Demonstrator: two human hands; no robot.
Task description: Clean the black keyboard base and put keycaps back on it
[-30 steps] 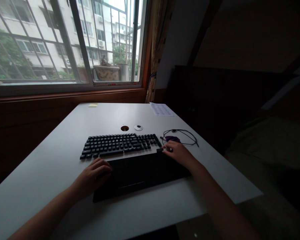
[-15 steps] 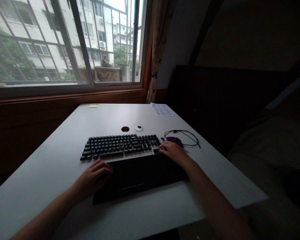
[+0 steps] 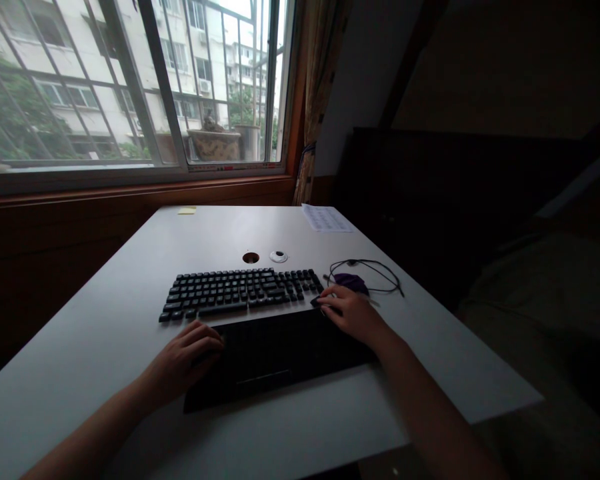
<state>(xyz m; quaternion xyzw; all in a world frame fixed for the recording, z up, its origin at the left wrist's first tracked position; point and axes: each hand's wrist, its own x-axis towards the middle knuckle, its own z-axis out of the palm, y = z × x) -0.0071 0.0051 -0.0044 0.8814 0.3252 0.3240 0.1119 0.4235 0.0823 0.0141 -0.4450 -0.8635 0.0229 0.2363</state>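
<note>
Black keycaps (image 3: 220,290) are laid out in keyboard rows on the white table. In front of them lies a long black keyboard body (image 3: 280,353), its surface too dark to make out in detail. My left hand (image 3: 193,350) is closed over the left end of that body, fingers curled and thumb side hidden. At the right end of the rows, the fingertips of my right hand (image 3: 350,310) pinch a wide black keycap (image 3: 315,302), which is tilted. My right wrist passes over the body's right end.
Behind my right hand are a purple item (image 3: 353,283) and a looped black cable (image 3: 393,283). A round hole (image 3: 251,258) and a white ring (image 3: 279,256) are beyond the keycaps. Printed paper (image 3: 327,219) and a yellow note (image 3: 187,211) lie at the far edge.
My right fingers have closed on the wide keycap, which has turned from lying straight to a tilt. My left hand stays on the keyboard body.
</note>
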